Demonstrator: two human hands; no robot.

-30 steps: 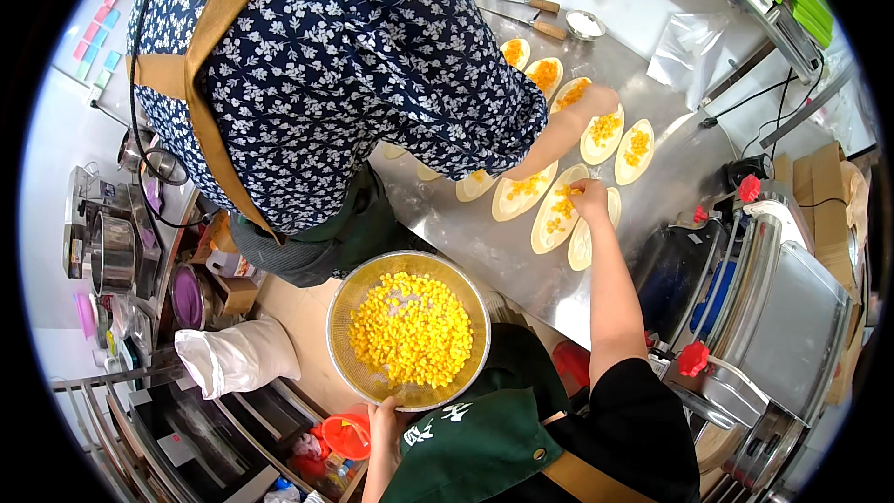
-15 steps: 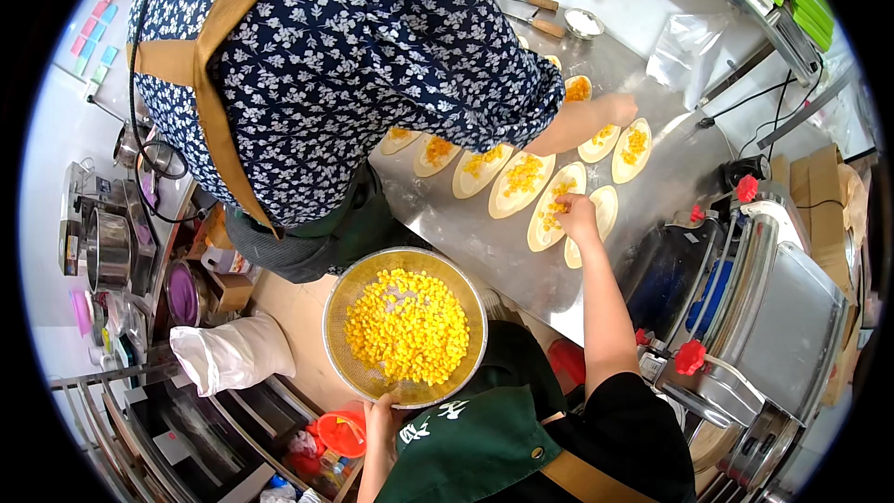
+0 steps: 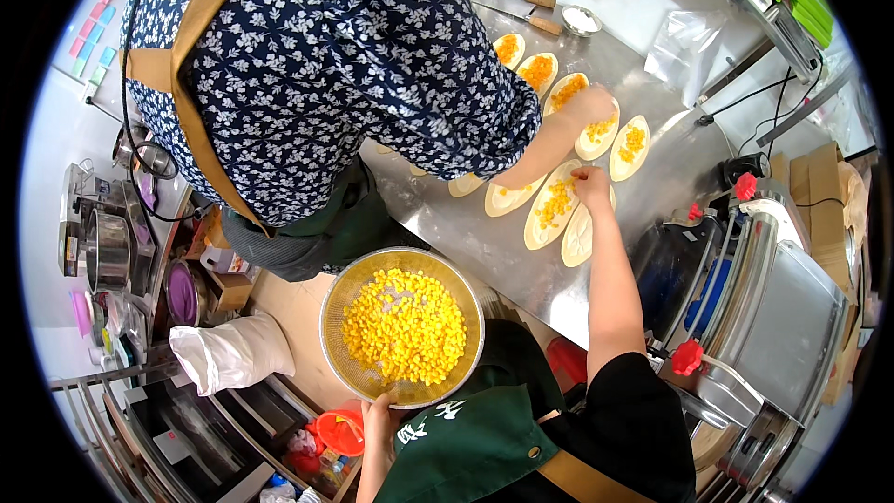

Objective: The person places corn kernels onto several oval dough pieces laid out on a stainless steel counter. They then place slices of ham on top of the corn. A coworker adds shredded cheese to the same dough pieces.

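Observation:
My left hand (image 3: 378, 410) grips the near rim of a round mesh colander (image 3: 451, 278) that holds loose yellow corn kernels (image 3: 405, 331). My right hand (image 3: 590, 184) is over the far end of an oval dough piece (image 3: 543, 235) topped with corn, its fingertips pinched together; anything between them is hidden. Close beside it lies a dough oval (image 3: 578, 242) with no corn visible on it. A co-worker's hand (image 3: 594, 104) reaches over another corn-topped oval (image 3: 598, 138). Further corn-topped ovals, including one at the right (image 3: 630, 147), lie on the metal table.
The co-worker's patterned sleeve (image 3: 447, 65) covers part of the metal table (image 3: 484, 256). Two wooden-handled tools (image 3: 545, 25) and a small bowl of white stuff (image 3: 582, 20) lie at the back. A machine with red knobs (image 3: 687, 357) stands right; a white sack (image 3: 233, 354) sits left.
My right hand has moved away from me along the dough oval to its far end. The co-worker's arm has shifted left, uncovering ovals at the back. The colander has barely moved.

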